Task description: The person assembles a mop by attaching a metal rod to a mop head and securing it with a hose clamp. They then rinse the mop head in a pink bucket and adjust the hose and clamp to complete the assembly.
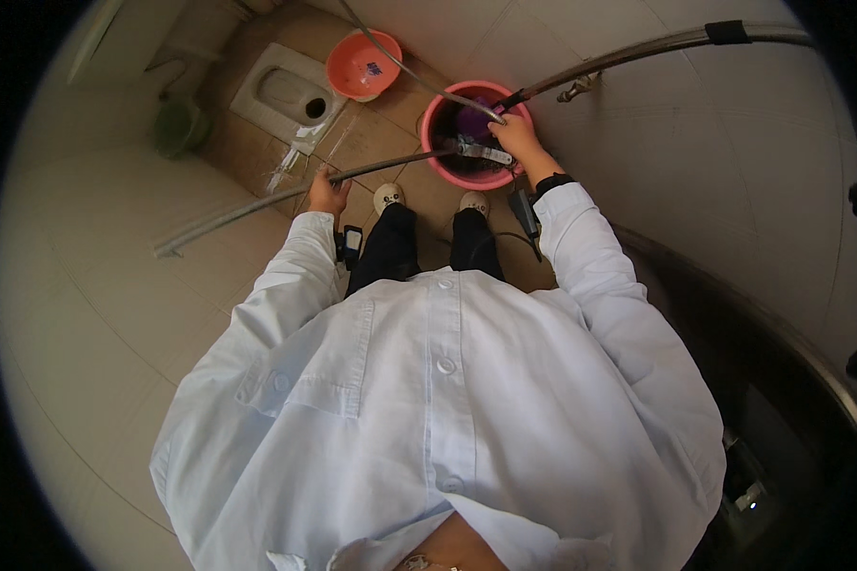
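We've got the left hand curled round a long pole, its far end already in the pink bucket just past 12 o'clock; right hand pinches a grey hose there. Neither's put down yet; water flow unclear.

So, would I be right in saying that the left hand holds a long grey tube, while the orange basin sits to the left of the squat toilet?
Not quite: the orange basin sits to the right of the squat toilet, as the head view shows. The left hand does hold the long grey tube.
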Motion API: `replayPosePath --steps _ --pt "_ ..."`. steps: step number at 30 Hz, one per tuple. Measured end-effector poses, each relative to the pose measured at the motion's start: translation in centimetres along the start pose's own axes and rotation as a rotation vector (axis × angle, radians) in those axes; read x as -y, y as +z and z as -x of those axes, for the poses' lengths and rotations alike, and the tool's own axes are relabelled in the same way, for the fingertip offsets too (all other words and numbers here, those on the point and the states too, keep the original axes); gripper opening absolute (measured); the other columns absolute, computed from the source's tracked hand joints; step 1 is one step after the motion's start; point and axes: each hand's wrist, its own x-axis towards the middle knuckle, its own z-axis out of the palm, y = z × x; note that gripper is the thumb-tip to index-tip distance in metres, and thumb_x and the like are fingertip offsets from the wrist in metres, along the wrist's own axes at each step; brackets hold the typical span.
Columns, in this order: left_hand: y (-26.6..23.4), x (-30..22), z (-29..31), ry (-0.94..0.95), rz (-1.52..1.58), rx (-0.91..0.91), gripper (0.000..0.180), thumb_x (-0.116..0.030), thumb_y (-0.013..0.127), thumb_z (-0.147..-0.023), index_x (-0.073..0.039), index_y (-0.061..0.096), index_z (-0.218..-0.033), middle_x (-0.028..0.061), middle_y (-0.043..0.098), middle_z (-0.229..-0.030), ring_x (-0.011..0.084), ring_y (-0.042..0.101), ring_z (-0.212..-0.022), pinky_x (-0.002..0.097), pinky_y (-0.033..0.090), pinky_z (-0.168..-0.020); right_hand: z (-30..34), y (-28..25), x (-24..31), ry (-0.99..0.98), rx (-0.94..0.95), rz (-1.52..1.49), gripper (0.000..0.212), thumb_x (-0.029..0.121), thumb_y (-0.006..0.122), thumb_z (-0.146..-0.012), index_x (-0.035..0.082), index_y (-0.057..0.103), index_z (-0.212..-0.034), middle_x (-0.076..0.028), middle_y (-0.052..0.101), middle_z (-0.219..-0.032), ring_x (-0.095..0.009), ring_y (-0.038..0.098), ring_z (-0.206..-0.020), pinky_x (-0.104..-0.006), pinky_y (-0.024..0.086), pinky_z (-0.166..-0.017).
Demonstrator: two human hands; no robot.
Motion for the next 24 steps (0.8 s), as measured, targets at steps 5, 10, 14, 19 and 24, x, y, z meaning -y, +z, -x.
replayPosePath --steps 5,10,14,19,24 --pt "-2.2 1.1 -2.4 -0.088 0.089 -0.124 0.051 -0.032 0.045 -0.093 -0.004 0.032 -0.133 0.0158 0.03 -0.138 0.0289 0.032 -0.127 0.042 0.036 -0.101 1.1 0.1 -1.8 0.007 -0.036 -0.072 0.028 0.026 0.061 -0.079 0.0 0.062 -0.087 -0.02 0.063 -0.08 -0.035 0.061 -0.078 -0.042 0.046 -0.071" --pt "-1.2 0.0 0.8 -0.305 0.109 -0.311 0.052 -0.033 0.047 -0.092 -0.001 0.033 -0.13 0.0231 0.034 -0.132 0.0316 0.038 -0.122 0.0435 0.033 -0.102 2.3 1.1 -4.4 0.096 -0.049 -0.113 0.028 0.026 0.061 -0.078 0.0 0.063 -0.087 -0.019 0.063 -0.078 -0.032 0.061 -0.076 -0.0411 0.046 -0.069" --pt "2.6 -0.6 4.1 -0.089 -1.174 0.222 0.054 -0.031 0.047 -0.09 -0.003 0.031 -0.133 0.0262 0.031 -0.136 0.0336 0.035 -0.125 0.045 0.03 -0.104 3.0 0.7 -6.1 0.095 -0.095 -0.12 0.027 0.026 0.061 -0.078 0.0 0.063 -0.086 -0.019 0.063 -0.079 -0.033 0.061 -0.077 -0.0415 0.046 -0.07" --pt "14.9 1.7 4.6 -0.151 -0.511 0.167 0.053 -0.017 0.051 -0.086 -0.005 0.031 -0.134 0.0184 0.037 -0.136 0.0335 0.041 -0.121 0.0458 0.035 -0.1 3.3 -0.5 -5.4 0.079 -0.166 -0.149 0.026 0.025 0.06 -0.077 0.001 0.063 -0.085 -0.021 0.062 -0.084 -0.038 0.06 -0.083 -0.0436 0.046 -0.073" --pt "24.7 7.1 7.4 0.971 -1.213 0.857 0.056 -0.004 0.061 -0.071 -0.004 0.046 -0.124 0.016 0.045 -0.129 0.0334 0.052 -0.11 0.0357 0.048 -0.083 3.0 -1.9 -5.1 0.005 -0.214 -0.065 0.023 0.023 0.06 -0.076 0.001 0.063 -0.082 -0.024 0.061 -0.085 -0.04 0.059 -0.084 -0.0466 0.046 -0.073"
